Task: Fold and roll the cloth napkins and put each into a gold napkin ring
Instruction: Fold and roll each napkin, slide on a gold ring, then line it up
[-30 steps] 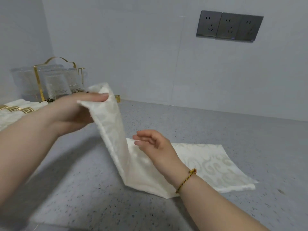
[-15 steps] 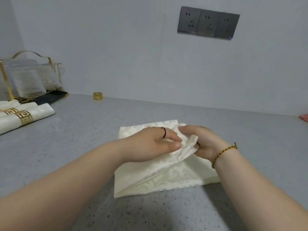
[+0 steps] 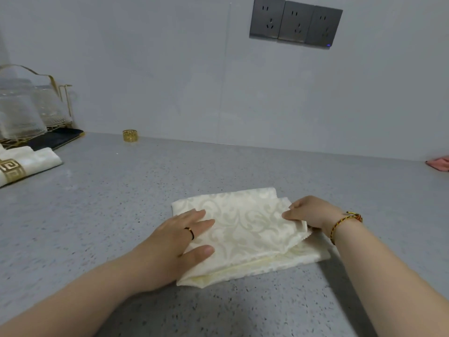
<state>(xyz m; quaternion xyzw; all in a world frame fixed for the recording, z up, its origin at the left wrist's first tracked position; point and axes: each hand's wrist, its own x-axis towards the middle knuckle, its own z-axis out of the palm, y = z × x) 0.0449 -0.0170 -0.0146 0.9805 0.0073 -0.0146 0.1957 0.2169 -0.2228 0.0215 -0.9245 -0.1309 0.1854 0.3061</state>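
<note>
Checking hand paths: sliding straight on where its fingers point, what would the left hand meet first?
Probably the right hand, which pinches the napkin edge; the left hand lies flat on that napkin.

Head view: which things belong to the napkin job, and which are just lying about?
Job: napkin, left hand pressing it, right hand pinching its edge, spare gold ring, ringed napkin rolls.
Lying about: glasses in rack, pink cloth, wall sockets.

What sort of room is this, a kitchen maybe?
Probably a kitchen or a dining prep corner: a speckled grey countertop against a plain wall, a row of sockets above it, and a gold rack of glasses in the corner.
</note>
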